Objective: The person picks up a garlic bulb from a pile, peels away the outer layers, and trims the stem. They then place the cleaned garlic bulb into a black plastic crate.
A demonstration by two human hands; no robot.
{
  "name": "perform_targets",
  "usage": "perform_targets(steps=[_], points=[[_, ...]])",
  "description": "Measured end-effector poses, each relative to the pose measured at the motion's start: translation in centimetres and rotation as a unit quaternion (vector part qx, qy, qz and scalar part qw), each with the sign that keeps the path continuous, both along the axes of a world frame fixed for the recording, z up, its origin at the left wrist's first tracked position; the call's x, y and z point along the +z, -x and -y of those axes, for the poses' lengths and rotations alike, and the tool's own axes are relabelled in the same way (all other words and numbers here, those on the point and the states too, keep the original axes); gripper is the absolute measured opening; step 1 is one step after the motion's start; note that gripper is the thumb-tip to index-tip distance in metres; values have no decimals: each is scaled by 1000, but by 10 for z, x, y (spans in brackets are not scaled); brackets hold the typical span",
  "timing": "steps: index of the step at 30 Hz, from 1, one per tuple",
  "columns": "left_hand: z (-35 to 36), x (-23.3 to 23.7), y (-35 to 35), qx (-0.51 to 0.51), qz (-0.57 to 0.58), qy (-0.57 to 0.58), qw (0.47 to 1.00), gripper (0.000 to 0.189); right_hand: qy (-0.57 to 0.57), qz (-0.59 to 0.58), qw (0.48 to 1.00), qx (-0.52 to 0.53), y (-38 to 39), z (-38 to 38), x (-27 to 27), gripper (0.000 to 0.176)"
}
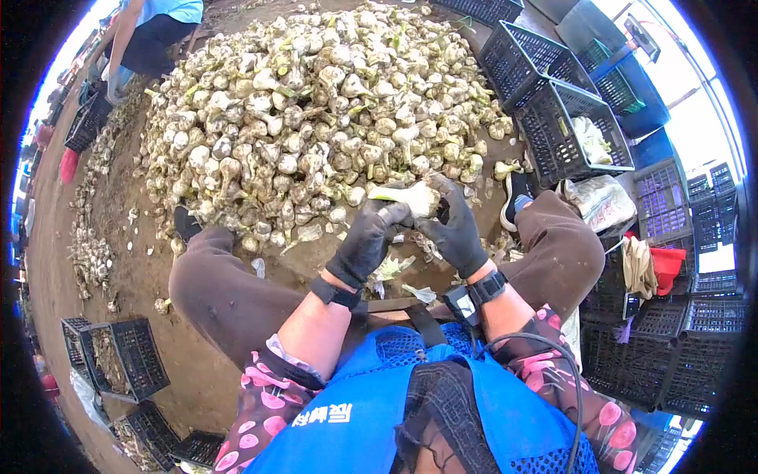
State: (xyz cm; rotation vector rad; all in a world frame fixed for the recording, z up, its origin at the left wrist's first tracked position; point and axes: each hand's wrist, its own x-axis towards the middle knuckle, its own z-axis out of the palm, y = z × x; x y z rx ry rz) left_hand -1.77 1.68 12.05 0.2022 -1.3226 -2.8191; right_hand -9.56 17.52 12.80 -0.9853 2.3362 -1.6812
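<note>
Between my two gloved hands is a garlic bulb (pixel 417 199), pale and lying sideways, with its stem end pointing left. My left hand (pixel 374 237) wraps its dark-gloved fingers round the stem side. On the root end, my right hand (pixel 454 231) grips with thumb and fingers; whether a small tool is in it I cannot make out. Just beyond both hands rises a large heap of garlic bulbs (pixel 316 118), dirty white with short stems. Peeled skins and leaf scraps (pixel 391 268) lie on the ground below my wrists.
Black plastic crates (pixel 572 130) stand at the right, one holding pale garlic. More crates (pixel 126 359) sit at lower left beside a row of garlic (pixel 93 237). A red cloth or bag (pixel 668 268) hangs at right. Another person (pixel 150 39) bends at upper left.
</note>
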Motion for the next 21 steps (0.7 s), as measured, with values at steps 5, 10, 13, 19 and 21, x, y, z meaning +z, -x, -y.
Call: perform_targets(steps=[5, 10, 13, 19, 21], points=[[-5, -9, -3, 72, 56, 0, 996, 39, -60, -206, 977, -17, -15, 10, 22, 50], [-6, -6, -2, 79, 25, -43, 996, 48, -14, -223, 975, -18, -12, 13, 18, 44], [-8, 0, 0, 80, 43, -34, 995, 53, -40, -211, 976, -18, -12, 8, 20, 41], [-10, -4, -1, 112, 51, 21, 992, 56, -21, -199, 980, -9, -15, 14, 20, 42], [-10, -5, -1, 125, 49, 25, 991, 56, -39, -206, 977, -28, -17, 14, 23, 40]])
